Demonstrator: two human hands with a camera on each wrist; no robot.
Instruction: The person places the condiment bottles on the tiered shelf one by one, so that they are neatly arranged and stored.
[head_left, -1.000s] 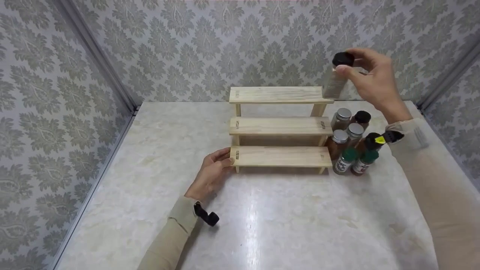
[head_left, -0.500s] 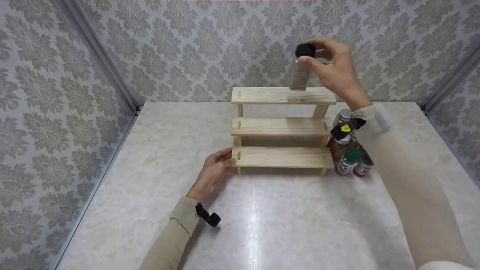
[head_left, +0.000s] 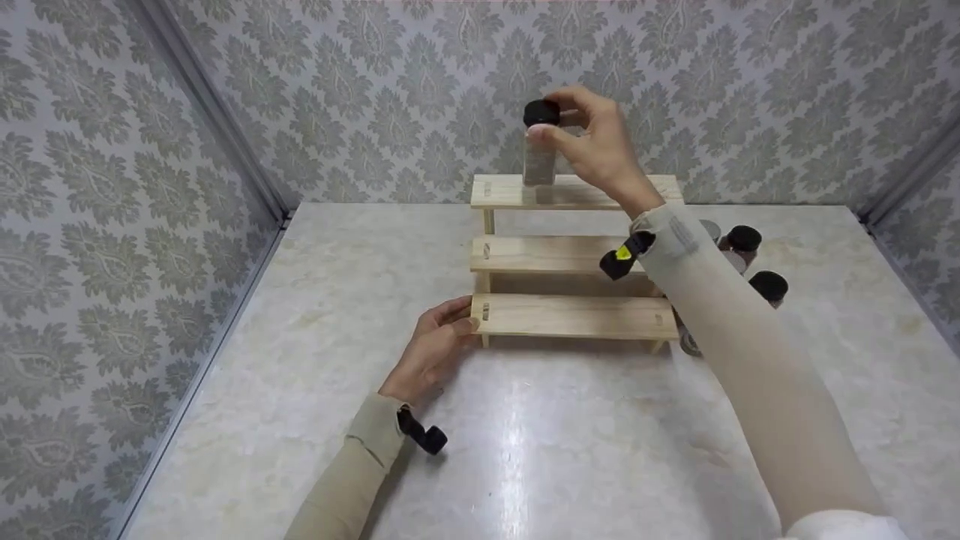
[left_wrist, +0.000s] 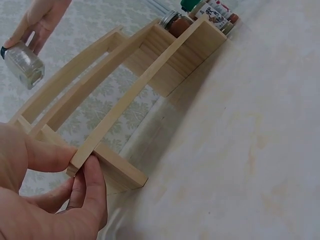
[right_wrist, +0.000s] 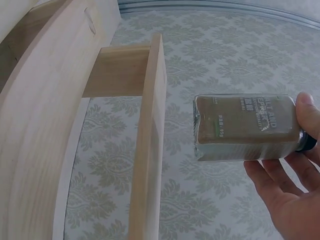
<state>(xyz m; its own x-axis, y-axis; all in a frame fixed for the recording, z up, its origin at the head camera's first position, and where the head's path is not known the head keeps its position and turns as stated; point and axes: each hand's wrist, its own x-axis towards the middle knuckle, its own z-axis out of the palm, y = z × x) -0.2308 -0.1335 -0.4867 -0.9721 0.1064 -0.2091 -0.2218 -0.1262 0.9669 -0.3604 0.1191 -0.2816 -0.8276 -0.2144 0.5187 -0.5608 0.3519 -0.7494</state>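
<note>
My right hand [head_left: 600,142] grips a clear spice jar [right_wrist: 245,125] with a black lid, fingers and thumb near its cap. Pale brown powder and printed lettering show on the jar in the right wrist view. That jar is held just above the top shelf of a three-step wooden rack [head_left: 574,316], left of the shelf's middle. In the right wrist view a gap shows between the jar's base and the shelf board. With thumb and fingers, my left hand [head_left: 431,349] pinches the left end of the lowest shelf, seen close in the left wrist view [left_wrist: 85,185].
Several more spice jars stand right of the rack, partly hidden by my right sleeve; a black-lidded jar [head_left: 744,240] and another black lid [head_left: 769,287] show. A green-capped jar [left_wrist: 212,15] appears in the left wrist view. Patterned wall [head_left: 420,90] rises behind the marble-look table [head_left: 360,255].
My right hand has carried the black-lidded spice jar leftward from the rack's right end to left of the top shelf's middle, lowering lately. My left hand keeps its pinch on the lowest shelf.
</note>
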